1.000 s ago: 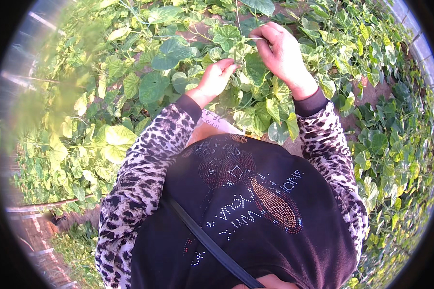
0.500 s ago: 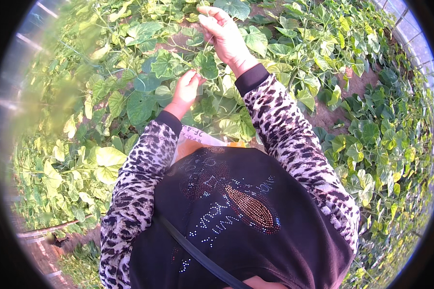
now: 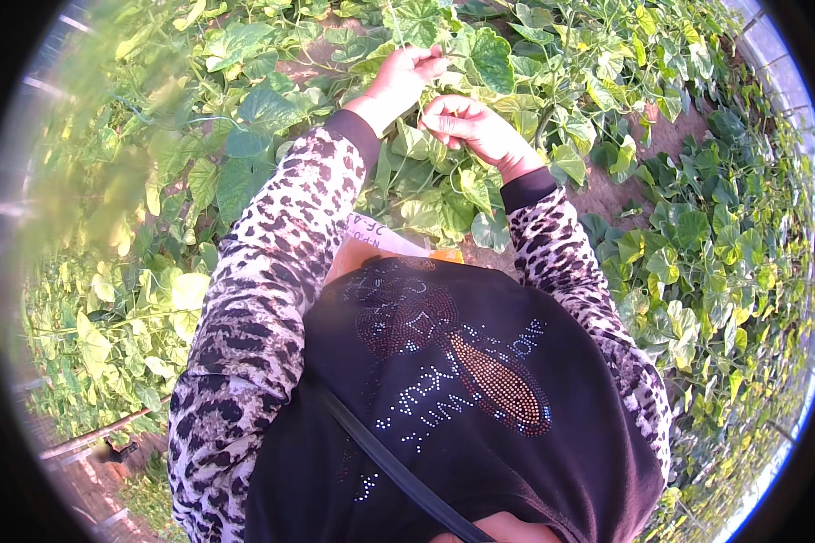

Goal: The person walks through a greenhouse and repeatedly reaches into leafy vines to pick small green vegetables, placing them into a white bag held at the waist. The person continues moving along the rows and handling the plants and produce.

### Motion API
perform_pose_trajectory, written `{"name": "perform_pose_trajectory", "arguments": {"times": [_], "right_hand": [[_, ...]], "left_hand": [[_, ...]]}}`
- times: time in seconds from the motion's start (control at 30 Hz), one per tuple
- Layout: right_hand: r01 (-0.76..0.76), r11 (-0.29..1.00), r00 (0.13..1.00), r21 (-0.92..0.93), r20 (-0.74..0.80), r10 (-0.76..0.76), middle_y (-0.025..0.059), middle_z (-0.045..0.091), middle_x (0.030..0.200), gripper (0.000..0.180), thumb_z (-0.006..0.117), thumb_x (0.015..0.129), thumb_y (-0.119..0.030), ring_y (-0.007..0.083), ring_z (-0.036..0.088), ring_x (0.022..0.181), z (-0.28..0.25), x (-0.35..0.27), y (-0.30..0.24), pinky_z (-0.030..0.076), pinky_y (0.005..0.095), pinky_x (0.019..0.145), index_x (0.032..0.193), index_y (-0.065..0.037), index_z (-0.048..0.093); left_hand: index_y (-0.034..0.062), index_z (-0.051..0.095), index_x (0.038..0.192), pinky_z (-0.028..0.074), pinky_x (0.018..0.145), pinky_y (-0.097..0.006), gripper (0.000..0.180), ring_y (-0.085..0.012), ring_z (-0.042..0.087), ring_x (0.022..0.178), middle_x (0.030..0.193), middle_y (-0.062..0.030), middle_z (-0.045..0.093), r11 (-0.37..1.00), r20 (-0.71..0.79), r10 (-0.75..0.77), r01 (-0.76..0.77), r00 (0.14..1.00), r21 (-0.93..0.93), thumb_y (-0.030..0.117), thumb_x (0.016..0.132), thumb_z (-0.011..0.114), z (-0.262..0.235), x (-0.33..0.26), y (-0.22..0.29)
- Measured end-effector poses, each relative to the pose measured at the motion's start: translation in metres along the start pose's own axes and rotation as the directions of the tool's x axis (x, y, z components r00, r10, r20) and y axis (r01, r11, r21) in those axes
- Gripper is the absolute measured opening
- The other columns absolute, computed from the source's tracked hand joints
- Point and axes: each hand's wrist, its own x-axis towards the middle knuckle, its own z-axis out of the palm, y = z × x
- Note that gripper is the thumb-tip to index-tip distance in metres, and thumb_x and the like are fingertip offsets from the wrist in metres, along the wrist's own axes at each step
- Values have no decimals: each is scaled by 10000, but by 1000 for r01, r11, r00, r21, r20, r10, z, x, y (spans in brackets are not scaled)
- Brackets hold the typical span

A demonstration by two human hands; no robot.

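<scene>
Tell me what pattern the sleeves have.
Dark leopard spots on pale cloth cover the sleeves; the head view shows them best.

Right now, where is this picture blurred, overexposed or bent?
Head view: foliage on the far left smears out of focus; head view: the left hand and right hand look partly washed out by bright light; head view: fisheye distortion curves the outer scene toward a black rim.

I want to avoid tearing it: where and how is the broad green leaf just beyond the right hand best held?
Probably pinch the near edge of the broad green leaf lightly, coming from the near side with the right hand. The blade is spread wide, that edge faces the wearer, and the hand lies just below it in the picture.
</scene>
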Motion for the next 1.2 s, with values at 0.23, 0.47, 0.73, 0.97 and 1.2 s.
{"name": "perform_pose_trajectory", "arguments": {"times": [0.23,0.47,0.73,0.97,1.2], "right_hand": [[46,991,890,-126,-444,-98,-55,624,863,200,719,946,-271,63,543,742,-40,-13,22,419,210,610,1024,-91,684],[60,906,905,-418,-361,-227,27,666,1012,170,646,895,-61,114,598,945,-77,-32,63,483,256,840,1060,-61,682],[19,757,817,-653,-426,-388,91,723,959,259,652,902,-104,186,681,863,-56,-25,39,546,329,809,1138,3,673],[128,733,749,-668,-420,-513,113,731,1058,280,713,886,-109,254,713,928,-29,-3,22,574,363,812,1153,-29,692],[397,757,834,-519,-141,-534,74,681,1081,368,747,898,-115,208,641,1034,-26,8,29,498,311,936,1233,7,656]], "left_hand": [[-22,640,1193,499,932,-278,234,-146,644,1005,1082,-72,694,989,169,42,-65,985,130,12,964,609,26,-4,-30],[8,700,1169,481,873,-251,242,-123,629,961,1057,-61,684,987,208,128,-145,970,66,76,989,553,36,-26,-67],[25,658,1165,519,896,-270,214,-137,660,943,1057,-55,683,931,113,-122,154,986,-331,152,1016,572,33,-38,-62],[34,655,1206,525,909,-313,234,-154,646,1027,1176,-36,691,954,144,-85,123,986,-273,135,1017,562,23,-36,-42],[10,651,1179,552,868,-346,278,-203,654,1005,1100,-92,678,892,36,-18,33,999,-450,146,937,659,-10,-43,-96]]}}
